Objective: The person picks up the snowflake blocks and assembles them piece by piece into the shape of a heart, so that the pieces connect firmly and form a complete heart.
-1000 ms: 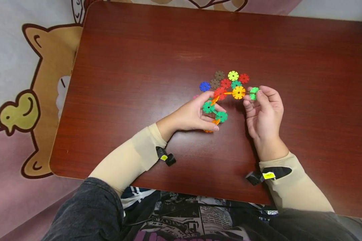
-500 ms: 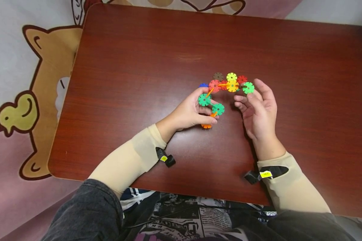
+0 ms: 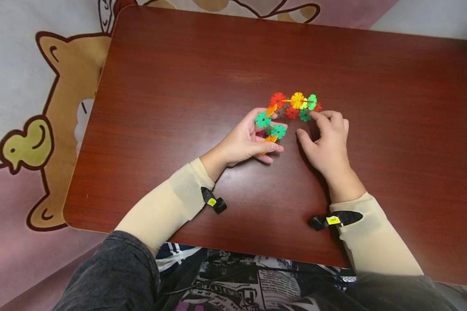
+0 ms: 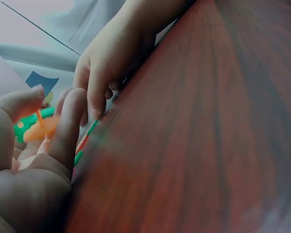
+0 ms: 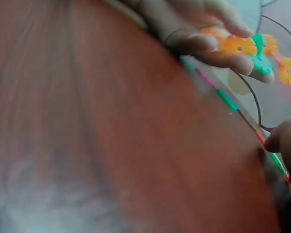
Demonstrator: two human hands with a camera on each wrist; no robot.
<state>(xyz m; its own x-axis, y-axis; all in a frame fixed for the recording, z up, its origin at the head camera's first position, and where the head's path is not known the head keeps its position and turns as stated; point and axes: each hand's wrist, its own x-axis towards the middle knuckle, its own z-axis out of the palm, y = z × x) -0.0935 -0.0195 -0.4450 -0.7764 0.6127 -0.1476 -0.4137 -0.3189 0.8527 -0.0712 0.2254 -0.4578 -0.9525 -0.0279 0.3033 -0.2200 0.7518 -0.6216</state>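
Over the middle of the table [image 3: 179, 108], in from its near edge, the left hand [image 3: 239, 144] curls thumb and fingers round the lower part of the disc chain [image 3: 271, 110]. The right hand [image 3: 328, 149], nearer the right edge, has left the chain's light-green end disc [image 3: 312, 102] and turned palm down, thumb spread from its bent fingers, forefinger at a loose teal disc [image 3: 305, 115], pinching nothing visible. With the left hand alone bearing the chain, the right seems free to choose among the loose discs [image 3: 292, 113], which lie flat on glossy reddish grain. The chain zigzags toward the far edge: thin, notched, plastic-looking flowers slotted crosswise together.
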